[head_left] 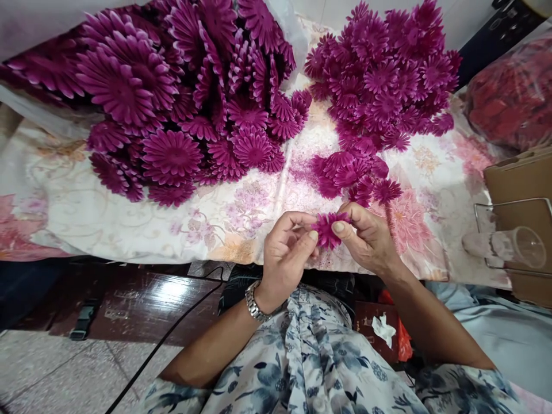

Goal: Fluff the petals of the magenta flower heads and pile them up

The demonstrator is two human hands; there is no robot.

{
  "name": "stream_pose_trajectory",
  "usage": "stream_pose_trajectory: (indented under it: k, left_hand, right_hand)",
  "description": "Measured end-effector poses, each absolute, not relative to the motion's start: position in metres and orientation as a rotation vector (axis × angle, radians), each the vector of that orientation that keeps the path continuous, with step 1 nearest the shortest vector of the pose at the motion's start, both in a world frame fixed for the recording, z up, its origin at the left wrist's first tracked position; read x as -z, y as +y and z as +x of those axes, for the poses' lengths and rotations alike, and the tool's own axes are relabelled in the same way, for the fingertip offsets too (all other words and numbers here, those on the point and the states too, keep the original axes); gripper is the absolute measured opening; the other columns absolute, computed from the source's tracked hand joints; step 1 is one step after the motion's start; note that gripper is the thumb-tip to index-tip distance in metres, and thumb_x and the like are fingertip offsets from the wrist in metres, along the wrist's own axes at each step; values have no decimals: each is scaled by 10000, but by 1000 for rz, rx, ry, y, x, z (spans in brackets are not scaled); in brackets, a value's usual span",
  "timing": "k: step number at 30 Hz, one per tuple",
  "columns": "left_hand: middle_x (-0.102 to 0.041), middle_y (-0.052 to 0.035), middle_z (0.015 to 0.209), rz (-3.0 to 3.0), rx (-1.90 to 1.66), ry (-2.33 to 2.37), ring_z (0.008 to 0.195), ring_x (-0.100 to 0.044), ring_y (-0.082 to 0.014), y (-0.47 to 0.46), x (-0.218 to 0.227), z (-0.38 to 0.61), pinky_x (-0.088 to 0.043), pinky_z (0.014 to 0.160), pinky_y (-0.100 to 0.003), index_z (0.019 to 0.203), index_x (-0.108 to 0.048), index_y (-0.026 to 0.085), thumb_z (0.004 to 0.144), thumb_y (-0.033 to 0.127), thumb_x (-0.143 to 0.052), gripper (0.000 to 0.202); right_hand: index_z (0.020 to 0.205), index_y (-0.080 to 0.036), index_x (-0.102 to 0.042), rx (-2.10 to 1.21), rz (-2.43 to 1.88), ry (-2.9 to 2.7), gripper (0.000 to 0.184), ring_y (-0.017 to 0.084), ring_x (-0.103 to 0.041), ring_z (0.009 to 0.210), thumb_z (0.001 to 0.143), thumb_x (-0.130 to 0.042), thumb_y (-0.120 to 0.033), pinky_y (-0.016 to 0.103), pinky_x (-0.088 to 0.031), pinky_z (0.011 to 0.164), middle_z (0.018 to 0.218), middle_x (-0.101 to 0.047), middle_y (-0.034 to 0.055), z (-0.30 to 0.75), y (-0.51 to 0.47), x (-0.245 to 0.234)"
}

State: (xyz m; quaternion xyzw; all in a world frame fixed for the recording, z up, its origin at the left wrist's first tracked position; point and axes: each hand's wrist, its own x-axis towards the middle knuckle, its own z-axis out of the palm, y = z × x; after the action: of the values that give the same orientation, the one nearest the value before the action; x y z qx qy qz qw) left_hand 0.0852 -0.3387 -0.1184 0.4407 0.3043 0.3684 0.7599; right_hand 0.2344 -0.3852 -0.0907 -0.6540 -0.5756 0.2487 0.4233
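A small purple artificial flower (329, 230) is held between my two hands, just above the near edge of the table. My left hand (288, 253), with a metal watch on its wrist, pinches the flower's left side between thumb and fingers. On the other side, my right hand (366, 237) grips the petals with thumb and forefinger. Just beyond my hands lies a loose cluster of small purple flower pieces (345, 172). Behind that rises a taller heap of similar small flowers (383, 75). Larger purple flower pieces (172, 155) spill from a plastic bag at the left.
A floral tablecloth (129, 230) covers the table, dusted with purple specks. To the right are a clear plastic cup (524, 247) in a wire holder, a cardboard box (524, 178) and a bag of red pieces (513, 92). A black cable (172, 330) runs below the table's left side.
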Motion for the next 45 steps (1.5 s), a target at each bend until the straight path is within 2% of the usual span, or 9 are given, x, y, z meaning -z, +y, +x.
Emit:
stream_pose_trajectory:
  k: [6, 9, 17, 22, 25, 27, 34, 40, 45]
  left_hand:
    - [-552, -26, 854, 1697, -975, 636, 719, -522, -124, -327, 104, 81, -439, 637, -245, 983, -614, 213, 768, 201, -630, 216]
    - [-552, -13, 734, 1827, -829, 558, 674, -526, -115, -322, 101, 86, -431, 613, -230, 807, -605, 192, 815, 152, -551, 68]
    - [-512, 34, 540, 1402, -881, 695, 490, -438, -77, -308, 101, 84, -338, 460, -211, 620, -600, 181, 767, 199, -633, 152]
    - [-542, 18, 552, 1546, -880, 700, 489, -443, -83, -279, 75, 128, -338, 453, -213, 649, -637, 171, 763, 149, -582, 129]
    - [-576, 13, 599, 1666, -870, 594, 483, -449, -83, -264, 68, 157, -370, 478, -217, 925, -683, 166, 763, 135, -546, 215]
    - [-587, 23, 602, 1720, -830, 587, 486, -461, -84, -258, 70, 159, -395, 503, -217, 1107, -629, 165, 769, 140, -531, 353]
    - [-691, -36, 788, 1678, -741, 839, 643, -587, -120, -269, 85, 89, -450, 605, -230, 960, -682, 163, 812, 253, -541, 224]
    - [-664, -21, 657, 1543, -779, 968, 557, -560, -113, -283, 88, 52, -418, 515, -205, 878, -688, 155, 811, 275, -543, 200]
    - [-651, -22, 672, 1325, -813, 986, 538, -531, -92, -284, 97, 31, -424, 509, -198, 891, -677, 148, 814, 320, -571, 216]
  right_hand:
    - [635, -192, -453, -766, -1605, -1292, 333, 67, -417, 489, 804, -601, -437, 207, -342, 463, 548, -467, -53, 231, -386, 90]
    - [624, -189, -445, -919, -1535, -1205, 373, 58, -389, 478, 766, -633, -479, 199, -328, 441, 556, -445, -58, 229, -386, 91]
    - [648, -197, -465, -1033, -1424, -1232, 320, 58, -438, 480, 783, -635, -433, 198, -372, 438, 565, -455, -56, 249, -388, 76]
    - [763, -202, -593, -487, -1724, -1348, 234, 118, -573, 558, 828, -576, -426, 254, -460, 497, 651, -620, 1, 305, -369, 63]
    - [926, -201, -652, 204, -2014, -1411, 234, 160, -593, 657, 830, -571, -398, 312, -485, 591, 821, -679, 59, 327, -361, 64]
    - [1028, -210, -642, 387, -2028, -1498, 253, 190, -615, 760, 846, -548, -358, 346, -504, 668, 953, -680, 91, 328, -361, 66]
    - [891, -190, -663, 315, -1719, -1932, 135, 181, -621, 767, 855, -539, -228, 330, -511, 724, 804, -679, 57, 290, -345, 67]
    - [1027, -163, -621, 131, -1674, -2081, 209, 220, -585, 860, 840, -544, -217, 347, -475, 735, 931, -653, 95, 231, -261, 76]
    - [872, -152, -596, 258, -1808, -2037, 108, 236, -560, 805, 807, -584, -237, 344, -437, 691, 853, -639, 104, 203, -234, 88]
